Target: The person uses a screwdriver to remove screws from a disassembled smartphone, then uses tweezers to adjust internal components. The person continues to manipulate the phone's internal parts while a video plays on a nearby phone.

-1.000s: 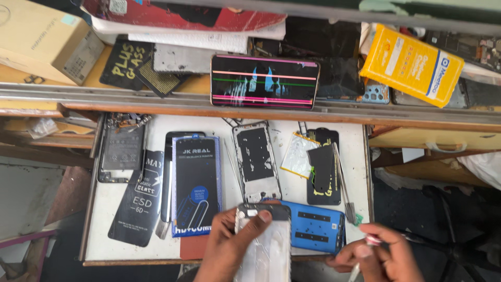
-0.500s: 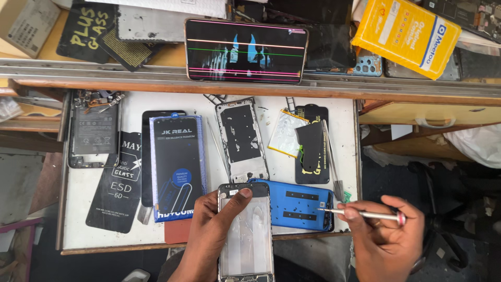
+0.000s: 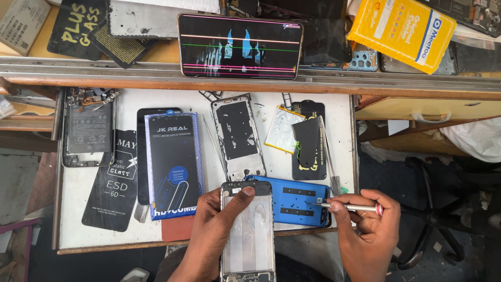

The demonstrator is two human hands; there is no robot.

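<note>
Screwdriver (image 3: 350, 207) tip now touches blue back cover (image 3: 292, 199); right hand (image 3: 368, 230) grips it, left hand (image 3: 216, 230) clasps silvery phone frame (image 3: 248, 235).

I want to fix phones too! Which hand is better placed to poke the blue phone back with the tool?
Probably the right hand: it holds the screwdriver, tip already at the blue phone back. The left hand is busy gripping the phone frame.
</note>
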